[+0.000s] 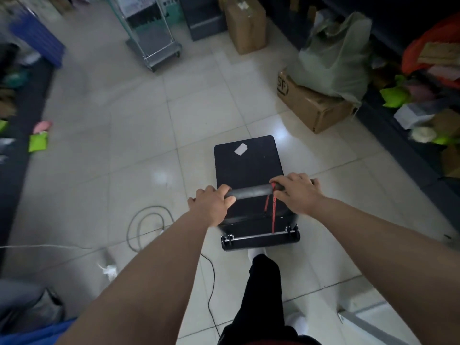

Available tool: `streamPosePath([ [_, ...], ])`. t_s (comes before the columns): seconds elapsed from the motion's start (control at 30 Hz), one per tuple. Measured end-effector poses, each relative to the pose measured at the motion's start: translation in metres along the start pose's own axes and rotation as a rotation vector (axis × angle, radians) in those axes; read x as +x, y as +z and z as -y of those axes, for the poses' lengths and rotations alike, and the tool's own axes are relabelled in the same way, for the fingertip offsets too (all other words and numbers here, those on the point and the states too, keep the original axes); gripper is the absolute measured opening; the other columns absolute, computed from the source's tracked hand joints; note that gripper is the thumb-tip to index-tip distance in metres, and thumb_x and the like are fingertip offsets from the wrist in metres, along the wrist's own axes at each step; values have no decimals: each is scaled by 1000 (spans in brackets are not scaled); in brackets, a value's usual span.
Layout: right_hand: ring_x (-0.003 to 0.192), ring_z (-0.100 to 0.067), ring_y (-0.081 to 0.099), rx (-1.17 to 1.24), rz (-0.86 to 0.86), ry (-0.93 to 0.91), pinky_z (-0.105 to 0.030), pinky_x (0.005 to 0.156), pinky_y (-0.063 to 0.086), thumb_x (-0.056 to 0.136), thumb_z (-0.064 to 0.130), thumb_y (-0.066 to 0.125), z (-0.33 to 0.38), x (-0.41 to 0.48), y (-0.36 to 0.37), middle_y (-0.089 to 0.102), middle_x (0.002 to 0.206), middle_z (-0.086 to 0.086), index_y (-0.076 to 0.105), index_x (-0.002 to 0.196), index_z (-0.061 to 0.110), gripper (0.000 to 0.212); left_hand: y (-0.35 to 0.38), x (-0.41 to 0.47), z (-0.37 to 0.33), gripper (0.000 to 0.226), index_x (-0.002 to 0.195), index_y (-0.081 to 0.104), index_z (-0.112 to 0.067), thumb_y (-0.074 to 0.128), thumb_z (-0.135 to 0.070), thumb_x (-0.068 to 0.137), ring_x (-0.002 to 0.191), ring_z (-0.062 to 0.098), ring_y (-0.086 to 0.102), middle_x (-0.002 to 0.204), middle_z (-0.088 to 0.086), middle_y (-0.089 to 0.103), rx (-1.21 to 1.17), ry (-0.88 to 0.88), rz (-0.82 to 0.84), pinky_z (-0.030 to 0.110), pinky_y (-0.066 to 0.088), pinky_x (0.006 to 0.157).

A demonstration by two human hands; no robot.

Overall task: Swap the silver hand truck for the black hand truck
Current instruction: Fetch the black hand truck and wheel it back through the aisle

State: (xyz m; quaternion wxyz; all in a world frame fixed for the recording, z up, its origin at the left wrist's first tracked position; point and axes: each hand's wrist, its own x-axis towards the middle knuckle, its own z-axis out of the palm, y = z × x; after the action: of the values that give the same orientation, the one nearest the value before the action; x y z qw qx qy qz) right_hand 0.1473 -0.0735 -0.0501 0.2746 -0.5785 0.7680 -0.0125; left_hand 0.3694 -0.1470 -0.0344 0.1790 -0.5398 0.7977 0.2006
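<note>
Dim, blurred shelving lines both sides, its clutter hard to make out. Pale floor tiles (104,155) run down the aisle, where the silver hand truck (154,43) stands at the far end, top cut off. Nearer, the black hand truck (249,168) sits mid-floor; left hand (211,202) and right hand (298,192) wrap its handle bar (251,190), beside a red cord (272,210).

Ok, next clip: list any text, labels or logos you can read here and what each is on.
"SF": logo printed on the end of the cardboard box under the plastic bag.
White sticker on the black hand truck: no print can be made out.
Taller cardboard box at the back: label on top too blurred to read.
Silver hand truck: no readable markings.
</note>
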Motion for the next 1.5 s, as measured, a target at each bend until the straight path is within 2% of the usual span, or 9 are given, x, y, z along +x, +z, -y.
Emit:
streamPosePath([
  [0.13, 119, -24, 38, -6, -56, 4, -52, 104, 25, 92, 41, 43, -5, 52, -25, 50, 124, 2, 44, 117, 39, 26, -23, 51, -6, 32, 124, 40, -35, 26, -50, 98, 109, 26, 41, 115, 3, 48, -9, -22, -48, 47, 31, 92],
  [0.23, 116, -24, 40, -11, -59, 3, -45, 99, 28, 91, 39, 46, -9, 97, -52, 51, 121, 3, 46, 115, 38, 24, -49, 93, -13, 35, 124, 40, -35, 27, -52, 97, 111, 25, 40, 115, 2, 48, -46, -30, -3, 48, 32, 92],
  [0.6, 115, -22, 39, 14, -78, -89, -42, 93, 24, 91, 40, 49, -17, 248, -116, 49, 110, 6, 48, 109, 40, 19, -126, 227, -13, 36, 118, 43, -28, 31, -53, 95, 108, 25, 43, 113, 3, 52, -94, -79, 14, 47, 35, 89],
  [0.7, 116, -21, 37, 24, -65, -129, -45, 96, 24, 91, 39, 49, -15, 292, -135, 46, 108, 7, 49, 110, 41, 19, -146, 263, -11, 33, 114, 44, -28, 32, -52, 94, 107, 26, 42, 113, 3, 52, -113, -121, 10, 47, 35, 87],
  [0.87, 114, -24, 37, -25, 143, -206, -56, 104, 23, 93, 38, 45, -10, 369, -181, 46, 107, 3, 47, 109, 40, 16, -172, 308, -14, 34, 115, 46, -29, 34, -52, 93, 106, 27, 44, 113, 3, 53, -164, -216, -39, 47, 35, 88],
  [1.03, 117, -24, 35, -78, 148, -321, -59, 105, 19, 95, 37, 43, 4, 433, -209, 46, 113, 1, 46, 114, 36, 20, -196, 347, -12, 33, 115, 47, -30, 33, -51, 94, 103, 27, 44, 111, 3, 53, -219, -316, -81, 47, 35, 87],
  [1.13, 117, -23, 36, -87, 123, -373, -58, 103, 23, 94, 39, 44, 14, 456, -214, 49, 117, 1, 45, 115, 36, 21, -205, 360, -5, 34, 115, 47, -30, 33, -52, 94, 105, 28, 44, 113, 4, 53, -242, -352, -71, 46, 36, 88],
  [1.4, 120, -23, 40, -203, 138, -529, -60, 109, 19, 95, 41, 41, 82, 572, -229, 50, 118, -2, 45, 119, 34, 26, -248, 431, 61, 34, 115, 48, -29, 34, -53, 94, 106, 30, 45, 114, 5, 53, -273, -473, -125, 50, 36, 93],
  [1.5, 112, -27, 47, -270, 75, -581, -51, 106, 28, 95, 41, 40, 113, 622, -239, 55, 116, -4, 45, 121, 32, 28, -272, 472, 96, 34, 115, 48, -30, 34, -53, 94, 107, 31, 45, 113, 5, 53, -265, -462, -161, 51, 34, 95],
])
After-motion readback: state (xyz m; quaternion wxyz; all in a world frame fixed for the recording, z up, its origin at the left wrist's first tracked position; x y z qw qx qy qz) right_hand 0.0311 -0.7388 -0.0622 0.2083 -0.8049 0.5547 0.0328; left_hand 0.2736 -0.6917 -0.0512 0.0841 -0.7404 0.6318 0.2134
